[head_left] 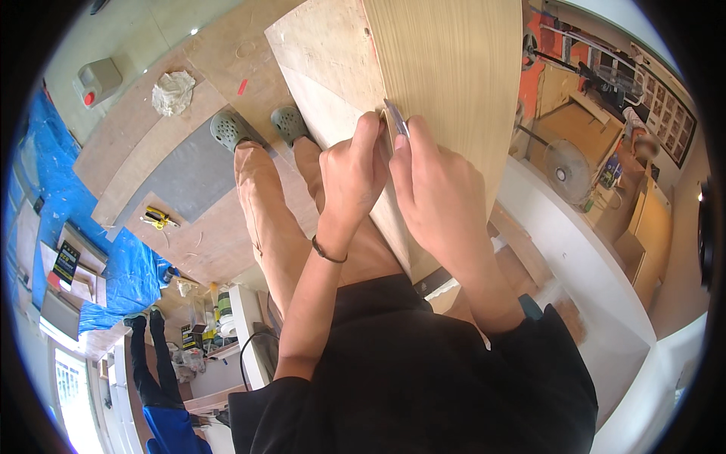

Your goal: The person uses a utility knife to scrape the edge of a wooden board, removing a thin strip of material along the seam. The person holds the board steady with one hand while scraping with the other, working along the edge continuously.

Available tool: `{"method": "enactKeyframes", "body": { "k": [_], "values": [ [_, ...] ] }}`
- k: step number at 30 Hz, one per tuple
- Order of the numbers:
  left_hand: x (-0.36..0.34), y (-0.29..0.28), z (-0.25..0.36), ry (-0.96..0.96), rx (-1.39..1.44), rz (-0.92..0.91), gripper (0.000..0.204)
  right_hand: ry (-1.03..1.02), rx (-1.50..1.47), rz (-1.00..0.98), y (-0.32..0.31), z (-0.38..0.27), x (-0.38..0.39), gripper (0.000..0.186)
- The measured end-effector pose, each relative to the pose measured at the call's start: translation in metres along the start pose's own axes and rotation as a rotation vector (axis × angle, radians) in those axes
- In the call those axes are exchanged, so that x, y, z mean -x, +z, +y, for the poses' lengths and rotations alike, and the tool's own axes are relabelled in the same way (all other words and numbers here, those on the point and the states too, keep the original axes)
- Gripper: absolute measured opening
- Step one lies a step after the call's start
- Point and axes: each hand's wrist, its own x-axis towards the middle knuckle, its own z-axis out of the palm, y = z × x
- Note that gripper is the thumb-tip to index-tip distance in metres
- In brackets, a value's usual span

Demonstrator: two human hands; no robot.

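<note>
A large wooden piece stands in front of me, with a pale wood-grain face [450, 68] and a plain plywood side [325, 72] meeting at a long edge. My right hand [442, 185] grips a utility knife [396, 119], its blade lying along that edge and pointing away from me. Close beside it, my left hand [352, 174] is closed in a pinch at the same edge. Between the two hands runs a thin pale strip [388, 127], which the left thumb and finger seem to hold. The left fingertips are partly hidden.
Yellow-handled tools [158, 218], a crumpled white cloth [173, 93] and a jug with a red cap [99, 82] lie on the floor to the left. A fan [566, 172] stands right, behind a low white wall [575, 242]. Another person [162, 408] is at lower left.
</note>
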Motion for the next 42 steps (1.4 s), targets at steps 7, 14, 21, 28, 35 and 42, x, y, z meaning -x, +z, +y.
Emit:
{"method": "enactKeyframes", "body": {
  "k": [7,14,21,28,35,42],
  "values": [
    [0.000,-0.001,0.005,-0.058,0.059,-0.010,0.020,0.092,0.010,0.044,0.006,-0.013,0.004,0.014],
    [-0.003,-0.001,0.006,0.046,0.055,0.063,0.012,0.159,0.022,0.002,0.008,-0.018,0.004,0.016],
    [-0.004,0.000,0.006,0.073,0.043,0.077,0.012,0.157,0.005,-0.016,0.007,-0.015,0.002,0.016],
    [0.000,-0.004,0.009,-0.025,0.071,-0.022,0.018,0.147,-0.032,-0.040,0.004,-0.013,0.000,0.016],
    [0.004,-0.001,0.008,-0.031,0.089,-0.012,0.019,0.170,-0.044,-0.079,0.001,-0.016,-0.003,0.018],
    [0.015,0.008,-0.005,0.081,0.042,0.051,0.012,0.179,0.000,-0.111,-0.005,-0.021,-0.008,0.018]
  ]
}}
